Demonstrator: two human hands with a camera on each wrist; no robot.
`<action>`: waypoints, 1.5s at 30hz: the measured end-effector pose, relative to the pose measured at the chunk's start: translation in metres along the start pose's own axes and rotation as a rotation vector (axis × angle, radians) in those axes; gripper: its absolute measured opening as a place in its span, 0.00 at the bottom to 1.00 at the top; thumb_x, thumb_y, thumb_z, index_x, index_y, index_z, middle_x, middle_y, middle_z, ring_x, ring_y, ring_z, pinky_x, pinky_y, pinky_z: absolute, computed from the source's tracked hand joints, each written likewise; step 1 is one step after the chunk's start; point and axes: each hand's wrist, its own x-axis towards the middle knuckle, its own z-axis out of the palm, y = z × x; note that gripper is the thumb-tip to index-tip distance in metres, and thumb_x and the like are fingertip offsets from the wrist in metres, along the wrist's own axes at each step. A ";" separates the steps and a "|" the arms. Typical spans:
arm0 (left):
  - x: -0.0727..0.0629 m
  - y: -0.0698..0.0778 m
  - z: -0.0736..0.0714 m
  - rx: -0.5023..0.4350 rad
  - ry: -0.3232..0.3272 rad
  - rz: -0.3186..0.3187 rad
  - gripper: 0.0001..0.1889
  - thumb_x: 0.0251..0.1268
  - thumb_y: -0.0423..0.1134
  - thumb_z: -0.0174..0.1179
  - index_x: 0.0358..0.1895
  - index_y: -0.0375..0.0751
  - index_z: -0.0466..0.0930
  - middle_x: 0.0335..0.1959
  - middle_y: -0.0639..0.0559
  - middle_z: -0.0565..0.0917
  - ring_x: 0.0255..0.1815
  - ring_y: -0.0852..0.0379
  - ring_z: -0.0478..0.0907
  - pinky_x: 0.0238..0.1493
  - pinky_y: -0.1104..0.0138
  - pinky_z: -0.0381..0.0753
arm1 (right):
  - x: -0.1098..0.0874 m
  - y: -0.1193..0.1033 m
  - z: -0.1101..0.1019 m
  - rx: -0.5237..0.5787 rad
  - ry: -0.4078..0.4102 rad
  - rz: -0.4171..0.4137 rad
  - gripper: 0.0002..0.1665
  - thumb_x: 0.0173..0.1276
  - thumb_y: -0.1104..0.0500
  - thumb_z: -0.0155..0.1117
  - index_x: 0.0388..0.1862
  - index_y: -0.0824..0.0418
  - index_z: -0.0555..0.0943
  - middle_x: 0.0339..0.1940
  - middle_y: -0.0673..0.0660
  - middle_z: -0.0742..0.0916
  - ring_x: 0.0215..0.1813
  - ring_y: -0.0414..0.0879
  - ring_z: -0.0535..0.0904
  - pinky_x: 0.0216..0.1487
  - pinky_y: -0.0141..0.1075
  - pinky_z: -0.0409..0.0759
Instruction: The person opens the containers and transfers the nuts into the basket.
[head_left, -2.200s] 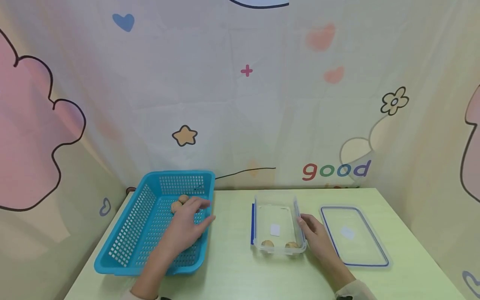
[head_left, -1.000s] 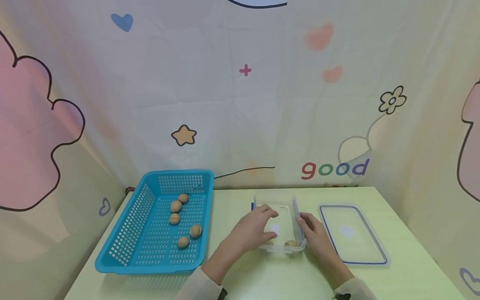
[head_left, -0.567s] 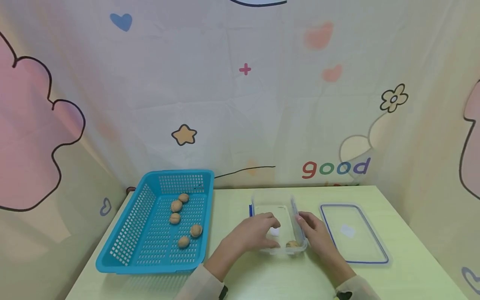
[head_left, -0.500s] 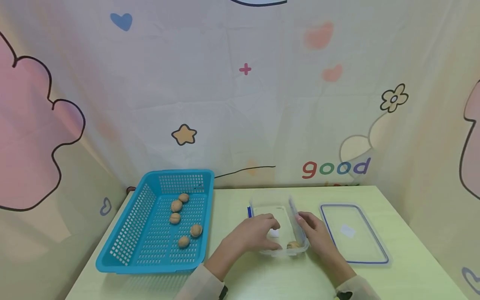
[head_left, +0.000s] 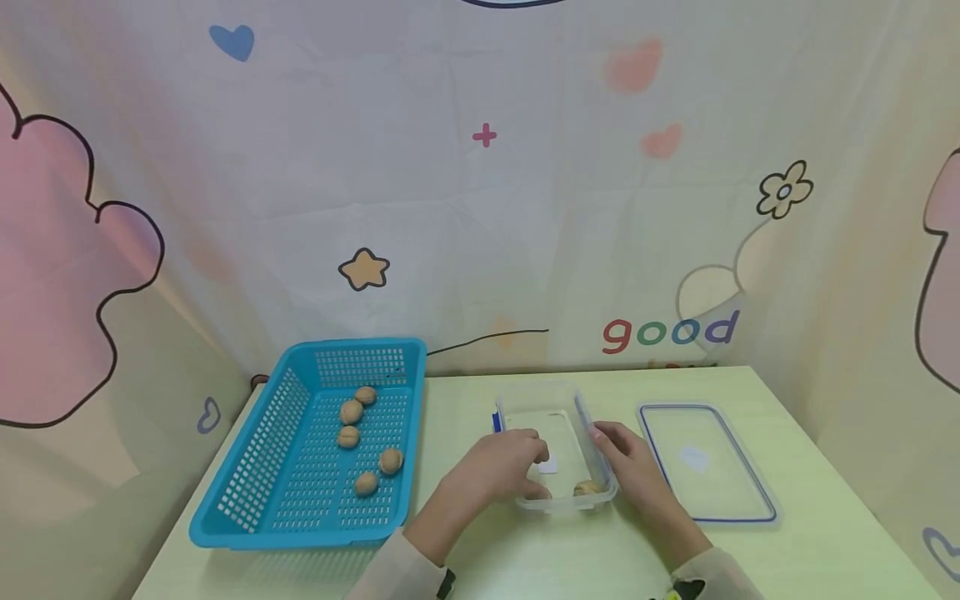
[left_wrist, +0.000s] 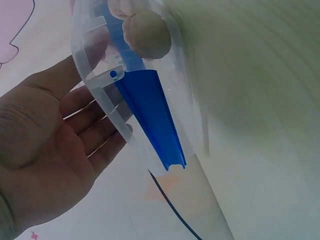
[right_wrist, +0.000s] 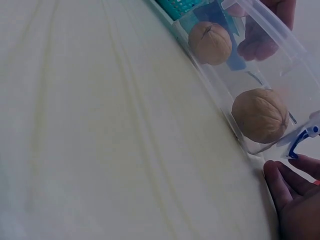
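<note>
A clear plastic food container (head_left: 566,504) with blue latches stands open on the table, a little right of the middle. Two walnuts, the nearer one (right_wrist: 260,115) and the other (right_wrist: 210,42), lie along its front wall. My left hand (head_left: 495,467) reaches over the container's left side; thumb and fingers are loosely bent inside it, with a gap between them and nothing held. In the head view that hand hides one walnut. The left blue latch (left_wrist: 152,115) hangs down beside it in the left wrist view. My right hand (head_left: 633,467) grips the container's right side.
On the left is a blue perforated basket (head_left: 300,529) with several walnuts in it, one walnut (head_left: 390,461) near its right wall. A clear lid with a blue seal (head_left: 723,467) lies on the table (head_left: 570,562) at the right. A printed cloth (head_left: 420,167) hangs behind.
My left hand has moved from over the basket into the container, and its fingers have bent more. The container's back has swung slightly left. My right hand has stayed at its side.
</note>
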 end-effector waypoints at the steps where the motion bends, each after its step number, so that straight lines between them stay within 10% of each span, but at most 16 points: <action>1: -0.001 0.001 -0.001 0.002 -0.003 0.003 0.24 0.61 0.55 0.78 0.55 0.47 0.89 0.48 0.61 0.85 0.49 0.63 0.83 0.49 0.68 0.84 | 0.000 0.000 0.000 0.000 -0.001 0.000 0.33 0.85 0.42 0.55 0.73 0.65 0.75 0.72 0.67 0.80 0.74 0.59 0.74 0.76 0.53 0.69; 24: 0.010 0.002 0.010 0.078 -0.032 0.055 0.03 0.69 0.42 0.73 0.41 0.49 0.91 0.33 0.61 0.86 0.29 0.65 0.75 0.32 0.70 0.78 | -0.001 -0.003 0.001 0.007 -0.006 0.009 0.34 0.85 0.41 0.55 0.74 0.64 0.75 0.71 0.65 0.80 0.73 0.57 0.75 0.73 0.46 0.71; 36: 0.016 -0.004 0.018 -0.104 -0.049 0.132 0.07 0.66 0.32 0.69 0.41 0.50 0.90 0.33 0.65 0.82 0.32 0.67 0.73 0.35 0.75 0.73 | 0.003 0.001 -0.001 -0.013 -0.039 0.040 0.34 0.86 0.44 0.53 0.75 0.68 0.72 0.73 0.68 0.78 0.74 0.61 0.73 0.75 0.53 0.70; 45: 0.013 0.002 0.019 -0.093 0.078 0.101 0.07 0.64 0.35 0.71 0.44 0.47 0.91 0.36 0.62 0.84 0.32 0.67 0.74 0.37 0.74 0.77 | 0.000 0.000 0.001 0.000 -0.008 0.018 0.35 0.85 0.40 0.54 0.75 0.64 0.74 0.73 0.65 0.79 0.74 0.57 0.74 0.75 0.52 0.69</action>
